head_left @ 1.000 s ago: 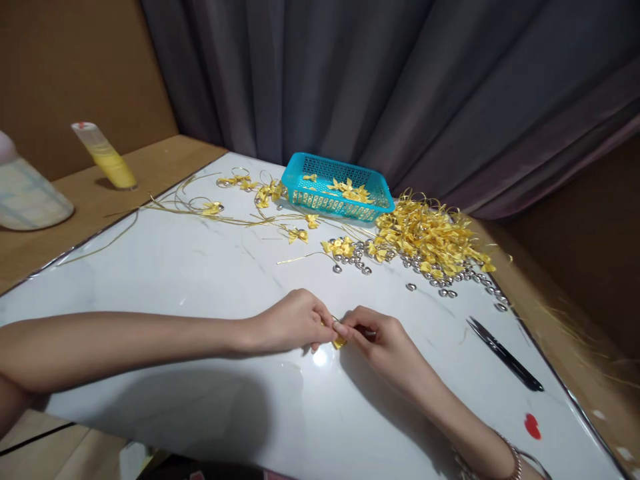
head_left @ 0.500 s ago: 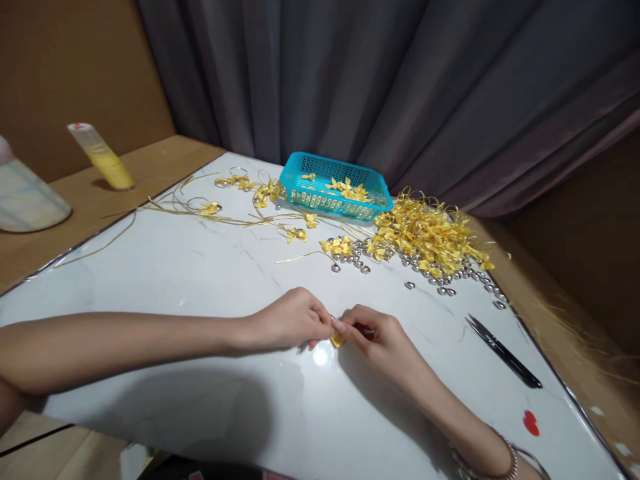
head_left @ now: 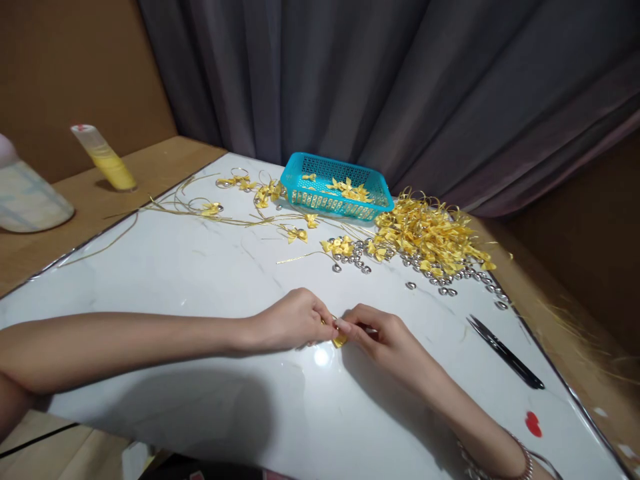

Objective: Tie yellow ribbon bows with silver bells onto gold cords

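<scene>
My left hand (head_left: 293, 321) and my right hand (head_left: 380, 337) meet fingertip to fingertip low over the white marble table (head_left: 200, 287). Both pinch one small yellow ribbon piece (head_left: 339, 341), which peeks out below the fingers. Most of that piece is hidden by the fingertips. A heap of yellow ribbon bows (head_left: 430, 235) lies beyond the hands at the right, with several silver beads (head_left: 353, 257) scattered along its near edge.
A turquoise basket (head_left: 335, 187) holding a few bows stands at the back. Thin yellow ribbon strands (head_left: 200, 207) trail to its left. Black scissors (head_left: 505, 352) lie at the right edge, a red spot (head_left: 533, 424) nearer. A glue bottle (head_left: 104, 157) stands on the wooden ledge.
Almost nothing: the fingertips have shifted slightly on the yellow piece, and both hands stay in the same place.
</scene>
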The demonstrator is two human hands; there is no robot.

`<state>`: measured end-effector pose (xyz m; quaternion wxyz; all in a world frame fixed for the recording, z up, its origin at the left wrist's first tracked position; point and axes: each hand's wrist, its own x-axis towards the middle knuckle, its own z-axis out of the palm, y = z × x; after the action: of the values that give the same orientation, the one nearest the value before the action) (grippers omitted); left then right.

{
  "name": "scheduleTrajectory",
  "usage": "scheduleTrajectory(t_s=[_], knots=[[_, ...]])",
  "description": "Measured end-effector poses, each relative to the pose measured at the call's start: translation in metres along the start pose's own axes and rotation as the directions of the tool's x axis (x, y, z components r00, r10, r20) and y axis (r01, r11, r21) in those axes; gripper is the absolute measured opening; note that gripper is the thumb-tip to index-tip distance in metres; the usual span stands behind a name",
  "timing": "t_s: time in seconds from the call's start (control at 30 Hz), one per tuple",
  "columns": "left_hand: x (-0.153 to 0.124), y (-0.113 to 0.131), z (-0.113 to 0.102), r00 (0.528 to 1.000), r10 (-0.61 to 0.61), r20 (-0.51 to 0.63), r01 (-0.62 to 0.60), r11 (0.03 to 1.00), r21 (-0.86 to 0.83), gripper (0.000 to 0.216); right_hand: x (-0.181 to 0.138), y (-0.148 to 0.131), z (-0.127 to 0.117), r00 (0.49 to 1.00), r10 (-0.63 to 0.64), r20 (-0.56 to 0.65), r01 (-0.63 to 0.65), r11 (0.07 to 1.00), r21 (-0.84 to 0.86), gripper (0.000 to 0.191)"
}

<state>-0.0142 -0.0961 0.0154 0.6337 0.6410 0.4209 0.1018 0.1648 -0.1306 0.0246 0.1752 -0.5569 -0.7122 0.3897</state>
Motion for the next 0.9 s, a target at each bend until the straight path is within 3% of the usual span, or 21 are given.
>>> scheduleTrajectory(t_s=[0.17,0.57,0.9], knots=[[-0.001,0.001,-0.001,1.000,-0.011,0.014,0.011,1.000,-0.027,0.019,-0.001,0.001,-0.004,0.999,0.052,0.009,-0.052,0.995,0.083,0.016],[-0.002,0.004,-0.002,0.998,-0.044,0.036,0.046,0.998,-0.051,0.017,-0.004,0.003,0.004,0.998,-0.007,-0.055,0.010,0.999,0.051,0.007],[0.000,-0.002,-0.003,0.997,-0.015,0.079,0.022,0.995,-0.097,0.018,-0.006,0.006,0.008,0.983,-0.182,-0.014,0.177,0.967,-0.184,0.010]])
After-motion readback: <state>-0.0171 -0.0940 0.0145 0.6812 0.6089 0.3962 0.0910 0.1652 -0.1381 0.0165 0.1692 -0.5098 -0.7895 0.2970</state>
